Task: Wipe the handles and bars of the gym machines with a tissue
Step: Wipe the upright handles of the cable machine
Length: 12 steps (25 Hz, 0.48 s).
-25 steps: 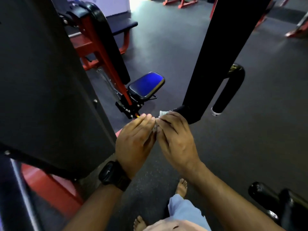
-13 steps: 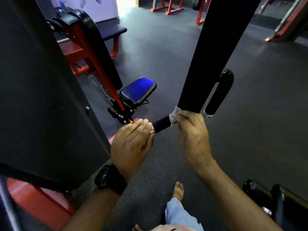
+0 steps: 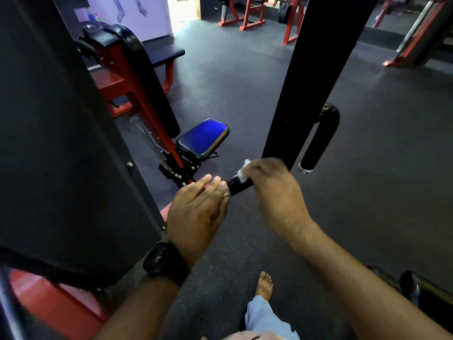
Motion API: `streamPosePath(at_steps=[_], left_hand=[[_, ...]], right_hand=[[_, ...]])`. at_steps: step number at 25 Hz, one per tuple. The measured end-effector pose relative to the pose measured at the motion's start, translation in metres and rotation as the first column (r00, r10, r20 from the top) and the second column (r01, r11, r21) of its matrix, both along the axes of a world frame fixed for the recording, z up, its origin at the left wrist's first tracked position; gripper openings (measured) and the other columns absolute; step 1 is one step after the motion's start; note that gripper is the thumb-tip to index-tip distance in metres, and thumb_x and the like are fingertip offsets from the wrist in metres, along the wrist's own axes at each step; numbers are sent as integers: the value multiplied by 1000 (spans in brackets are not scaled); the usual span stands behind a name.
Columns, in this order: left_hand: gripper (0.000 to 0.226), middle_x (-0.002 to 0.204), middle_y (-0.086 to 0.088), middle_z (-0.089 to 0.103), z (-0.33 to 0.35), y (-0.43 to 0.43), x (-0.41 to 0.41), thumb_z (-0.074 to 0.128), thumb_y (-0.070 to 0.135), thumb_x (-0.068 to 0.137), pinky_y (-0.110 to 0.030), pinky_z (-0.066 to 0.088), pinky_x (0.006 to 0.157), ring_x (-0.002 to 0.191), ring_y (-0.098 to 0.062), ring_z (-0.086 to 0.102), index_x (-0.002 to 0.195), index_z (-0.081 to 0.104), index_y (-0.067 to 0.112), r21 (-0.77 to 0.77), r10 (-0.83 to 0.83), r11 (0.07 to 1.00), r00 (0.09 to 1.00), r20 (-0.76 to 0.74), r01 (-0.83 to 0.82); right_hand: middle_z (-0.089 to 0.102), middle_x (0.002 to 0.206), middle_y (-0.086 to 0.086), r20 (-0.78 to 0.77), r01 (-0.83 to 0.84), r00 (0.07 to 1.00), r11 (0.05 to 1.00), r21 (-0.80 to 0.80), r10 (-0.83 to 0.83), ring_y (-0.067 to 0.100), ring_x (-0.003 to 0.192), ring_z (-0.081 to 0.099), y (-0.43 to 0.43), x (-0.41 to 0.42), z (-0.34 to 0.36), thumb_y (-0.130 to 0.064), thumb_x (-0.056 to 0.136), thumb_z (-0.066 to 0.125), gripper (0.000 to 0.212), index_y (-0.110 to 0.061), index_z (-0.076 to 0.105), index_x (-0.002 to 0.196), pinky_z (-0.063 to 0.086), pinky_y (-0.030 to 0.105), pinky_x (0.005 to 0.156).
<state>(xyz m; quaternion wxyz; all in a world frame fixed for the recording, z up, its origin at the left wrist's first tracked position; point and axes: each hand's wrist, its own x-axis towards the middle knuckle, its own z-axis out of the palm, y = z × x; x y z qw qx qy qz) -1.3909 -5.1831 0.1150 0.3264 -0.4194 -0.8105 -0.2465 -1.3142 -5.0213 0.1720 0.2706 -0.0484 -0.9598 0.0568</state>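
A short black handle [image 3: 237, 185] sticks out toward me from the foot of a tall black machine arm [image 3: 306, 77]. My right hand [image 3: 272, 185] is wrapped over the handle near that arm and presses a white tissue [image 3: 243, 171] against it; only a scrap of the tissue shows past my fingers. My left hand [image 3: 198, 209], with a black watch on its wrist, holds the near end of the handle, its fingers laid over the tip. A second black handle [image 3: 318, 141] hangs just right of the arm.
A large dark shroud [image 3: 61, 143] of the machine fills the left side. Behind the hands stand a blue seat pad [image 3: 202, 138] and a red frame with a black back pad [image 3: 137, 77]. My bare foot [image 3: 264, 285] is on the dark rubber floor. Red racks line the far wall.
My right hand has slid with the tissue from the handle's near end up toward the black arm, baring part of the handle. My left hand stays at the tip. The view has tilted upward.
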Motion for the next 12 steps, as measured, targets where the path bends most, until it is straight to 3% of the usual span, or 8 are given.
streamPosePath(at_steps=[2, 5, 9, 12], left_hand=[[29, 125, -2, 67, 0, 0, 0, 57, 29, 97, -39, 48, 95, 123, -18, 57, 119, 69, 13, 1, 5, 1000, 1000, 4, -5], [28, 124, -2, 68, -1, -1, -1, 60, 28, 95, -40, 48, 95, 123, -19, 57, 118, 70, 13, 12, -8, 1000, 1000, 2, 8], [29, 122, -1, 69, 0, 1, -2, 55, 31, 98, -37, 46, 95, 121, -17, 58, 116, 71, 14, 27, 13, 1000, 1000, -14, -12], [28, 119, -2, 70, 2, 3, 0, 57, 30, 96, -38, 50, 92, 117, -17, 61, 113, 72, 13, 57, -4, 998, 1000, -14, 4]], right_hand=[[67, 105, 10, 8, 61, 998, 997, -47, -61, 32, 102, 62, -2, -4, 7, 1, 72, 74, 31, -8, 71, 101, 60, 43, 77], [70, 106, 11, 53, -119, 992, 990, 71, 116, 33, 103, 65, -6, -2, 7, -1, 67, 72, 35, -8, 72, 102, 59, 42, 79], [72, 101, 8, 25, 31, 999, 996, 85, -34, 30, 95, 64, 0, -6, 15, -3, 67, 75, 30, -10, 73, 96, 57, 34, 67], [71, 101, 9, -25, -90, 995, 983, 162, 95, 31, 95, 67, -3, -5, 5, -11, 76, 59, 27, -9, 73, 98, 58, 36, 74]])
